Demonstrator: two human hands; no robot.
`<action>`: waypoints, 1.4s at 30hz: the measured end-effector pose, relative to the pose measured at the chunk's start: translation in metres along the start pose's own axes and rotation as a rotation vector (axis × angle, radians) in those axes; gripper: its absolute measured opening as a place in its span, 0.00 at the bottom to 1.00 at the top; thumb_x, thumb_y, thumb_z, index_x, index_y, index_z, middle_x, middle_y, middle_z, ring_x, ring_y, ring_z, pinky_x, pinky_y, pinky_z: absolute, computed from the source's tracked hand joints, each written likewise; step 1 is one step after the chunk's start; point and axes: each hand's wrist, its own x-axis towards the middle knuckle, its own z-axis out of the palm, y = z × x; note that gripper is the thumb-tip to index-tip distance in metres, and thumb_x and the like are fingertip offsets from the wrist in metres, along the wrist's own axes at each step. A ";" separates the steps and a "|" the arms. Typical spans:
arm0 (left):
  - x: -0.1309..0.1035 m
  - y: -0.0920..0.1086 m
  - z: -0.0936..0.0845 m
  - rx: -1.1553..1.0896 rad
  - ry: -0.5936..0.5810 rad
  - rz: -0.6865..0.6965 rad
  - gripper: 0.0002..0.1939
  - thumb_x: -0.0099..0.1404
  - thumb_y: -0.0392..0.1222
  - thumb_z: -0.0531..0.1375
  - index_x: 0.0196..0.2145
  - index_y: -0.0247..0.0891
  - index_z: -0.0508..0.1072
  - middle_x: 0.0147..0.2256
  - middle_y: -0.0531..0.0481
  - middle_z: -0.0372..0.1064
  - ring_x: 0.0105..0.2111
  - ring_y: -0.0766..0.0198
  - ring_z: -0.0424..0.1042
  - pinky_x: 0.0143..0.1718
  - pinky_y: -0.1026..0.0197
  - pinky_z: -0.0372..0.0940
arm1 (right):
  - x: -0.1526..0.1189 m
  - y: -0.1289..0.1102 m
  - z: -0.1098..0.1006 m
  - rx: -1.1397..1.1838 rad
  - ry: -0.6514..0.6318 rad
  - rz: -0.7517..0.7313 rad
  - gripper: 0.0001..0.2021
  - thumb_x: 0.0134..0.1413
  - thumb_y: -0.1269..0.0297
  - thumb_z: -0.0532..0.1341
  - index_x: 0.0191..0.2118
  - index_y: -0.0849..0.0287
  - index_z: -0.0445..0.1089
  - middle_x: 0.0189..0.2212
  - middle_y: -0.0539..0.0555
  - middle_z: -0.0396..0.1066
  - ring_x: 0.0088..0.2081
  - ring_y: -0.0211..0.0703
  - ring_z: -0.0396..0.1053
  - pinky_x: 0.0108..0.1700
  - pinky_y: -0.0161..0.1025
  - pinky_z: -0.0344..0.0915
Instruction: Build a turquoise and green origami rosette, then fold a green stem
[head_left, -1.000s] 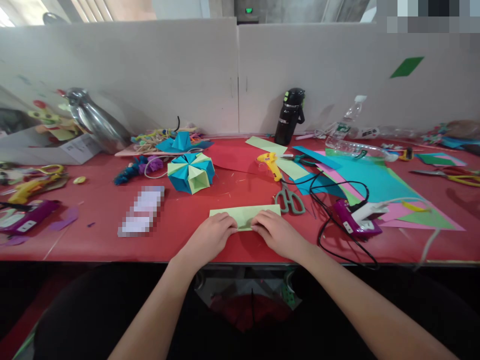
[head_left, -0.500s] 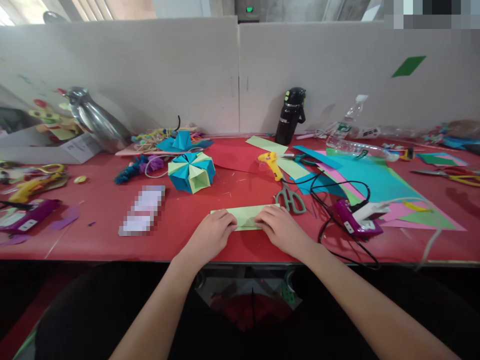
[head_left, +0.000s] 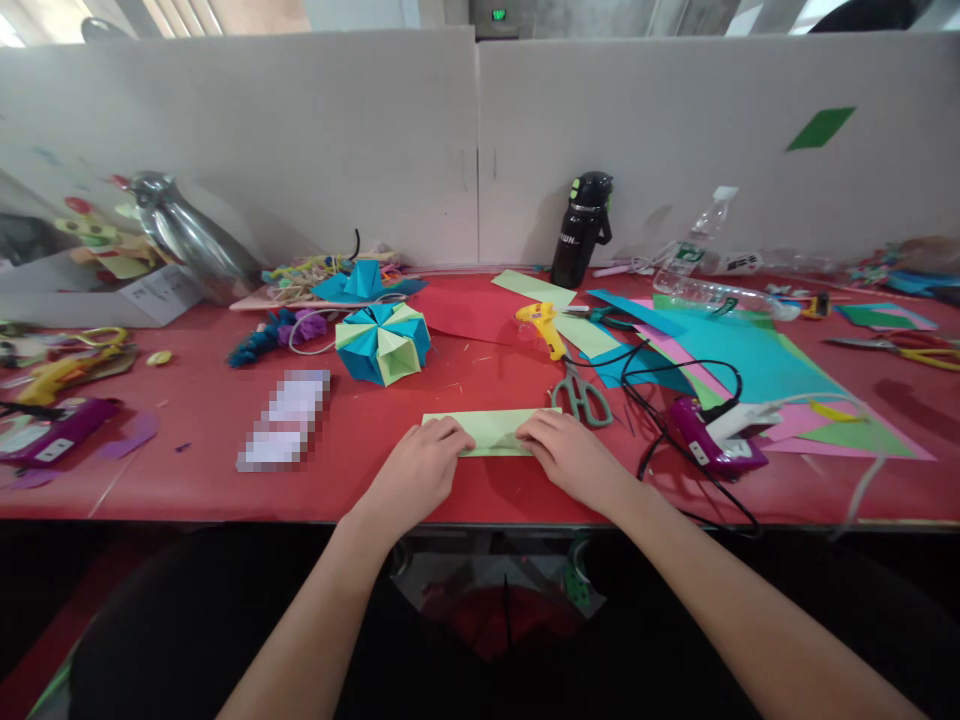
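A pale green paper strip point(head_left: 495, 432) lies lengthwise near the table's front edge, its long near side folded. My left hand point(head_left: 429, 468) pinches its left end, fingers curled over the paper. On the right end, my right hand point(head_left: 568, 458) grips in the same way. The thumbs are partly hidden by the hands. Behind the left hand stands a folded paper ball point(head_left: 382, 343) in blue and pale green. Grey-handled scissors point(head_left: 581, 398) lie just beyond the right hand, beside a yellow glue gun point(head_left: 541, 325).
A phone-like blurred item point(head_left: 286, 420) lies on the red table point(head_left: 187, 490) to the left. Right of my hands are a purple power strip point(head_left: 716, 440), black cables and coloured paper sheets point(head_left: 780, 355). A black bottle point(head_left: 583, 230) stands by the white partition point(head_left: 337, 140).
My right hand has shifted slightly to the right along the strip, so a little more of its middle shows. Both hands still hold the ends; a dark shape has appeared above the partition at right.
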 end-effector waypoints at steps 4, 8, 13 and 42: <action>-0.002 0.003 0.002 0.050 0.026 0.030 0.15 0.67 0.27 0.51 0.41 0.37 0.76 0.43 0.43 0.69 0.44 0.55 0.70 0.49 0.51 0.65 | 0.000 -0.001 0.000 -0.009 0.009 -0.004 0.07 0.66 0.74 0.56 0.41 0.59 0.71 0.39 0.56 0.72 0.42 0.47 0.68 0.46 0.44 0.63; -0.003 0.005 0.002 0.024 0.052 0.026 0.10 0.71 0.34 0.54 0.41 0.37 0.75 0.42 0.44 0.70 0.43 0.55 0.70 0.47 0.52 0.65 | 0.000 0.000 0.000 -0.013 0.006 0.000 0.08 0.67 0.73 0.55 0.41 0.59 0.71 0.40 0.57 0.72 0.42 0.48 0.68 0.46 0.45 0.63; 0.000 0.003 0.002 -0.007 -0.017 -0.002 0.10 0.74 0.36 0.52 0.38 0.37 0.73 0.38 0.46 0.70 0.40 0.57 0.70 0.43 0.54 0.64 | -0.001 -0.005 -0.001 -0.004 0.003 0.001 0.07 0.67 0.72 0.55 0.42 0.59 0.71 0.40 0.57 0.73 0.43 0.48 0.68 0.47 0.45 0.63; 0.000 0.007 -0.006 -0.093 -0.065 -0.031 0.14 0.69 0.26 0.51 0.37 0.37 0.75 0.35 0.47 0.69 0.36 0.60 0.69 0.39 0.59 0.63 | 0.000 -0.018 -0.008 0.090 -0.125 0.052 0.07 0.68 0.69 0.56 0.36 0.58 0.68 0.37 0.55 0.68 0.42 0.47 0.65 0.46 0.45 0.63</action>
